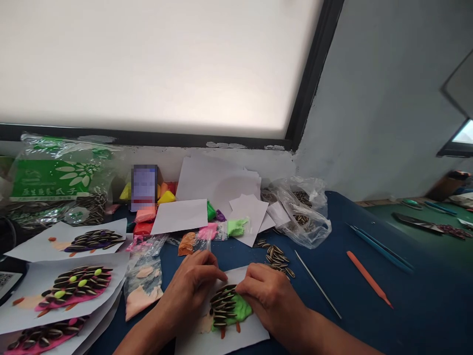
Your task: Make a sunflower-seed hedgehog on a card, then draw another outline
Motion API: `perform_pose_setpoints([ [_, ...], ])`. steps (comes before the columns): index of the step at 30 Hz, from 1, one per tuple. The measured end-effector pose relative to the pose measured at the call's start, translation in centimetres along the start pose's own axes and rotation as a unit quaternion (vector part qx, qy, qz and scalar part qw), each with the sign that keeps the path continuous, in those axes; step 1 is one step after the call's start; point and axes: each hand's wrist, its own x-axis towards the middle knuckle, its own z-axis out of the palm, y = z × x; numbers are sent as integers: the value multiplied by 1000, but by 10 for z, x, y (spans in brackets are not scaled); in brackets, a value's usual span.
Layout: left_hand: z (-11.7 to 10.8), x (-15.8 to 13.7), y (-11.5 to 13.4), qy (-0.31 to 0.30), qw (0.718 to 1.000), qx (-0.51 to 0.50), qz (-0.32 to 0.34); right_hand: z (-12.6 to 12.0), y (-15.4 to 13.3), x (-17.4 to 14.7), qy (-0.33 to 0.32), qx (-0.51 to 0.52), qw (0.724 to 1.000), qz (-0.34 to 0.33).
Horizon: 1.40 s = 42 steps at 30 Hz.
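Observation:
A white paper sheet (247, 342) lies in front of me, bearing a green clay hedgehog body (242, 309) with a pale snout and brown feet. Rows of striped sunflower seeds (223, 305) cover the body's left part; bare green clay shows on its right. My right hand (271, 298) pinches at the upper edge of the seed rows, its fingertips closed on a sunflower seed that they mostly hide. At the sheet's upper left rests my left hand (195, 278), fingers bent but apart, with nothing visible in them. Loose sunflower seeds (277, 256) lie just beyond my right hand.
Finished hedgehog pictures (74, 308) are stacked at left. Clay packets (144, 296), a phone (144, 187) and blank papers (218, 180) stand behind. A metal rod (318, 283), an orange tool (369, 278) and blue tweezers (380, 249) lie right, near a seed bag (310, 222).

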Motion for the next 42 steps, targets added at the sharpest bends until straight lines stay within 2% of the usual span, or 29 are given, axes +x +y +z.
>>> perform_pose_setpoints([
  [6,3,-2,-4,14,1000,11,12,4,2,0,12,-45,999,-26],
  [14,-2,0,2,-15,1000,15,4,5,1,0,9,-93,994,-52],
  [20,-3,0,4,-1,1000,11,-6,-13,-2,5,-6,-82,997,9],
  [26,-5,2,9,-6,1000,2,-25,-41,33,22,-37,-157,971,178],
  [29,-5,3,10,-8,1000,3,-22,-48,47,24,-76,-174,956,225],
  [33,-4,2,9,-7,1000,5,-28,-45,53,22,-102,-147,957,227],
  [37,-2,1,8,15,1000,2,-25,-44,52,22,-86,-85,974,192],
  [40,-2,1,7,17,1000,4,-23,-57,45,23,-64,-74,977,191],
  [42,-2,1,5,7,1000,9,-17,-70,37,23,-87,-104,967,214],
])
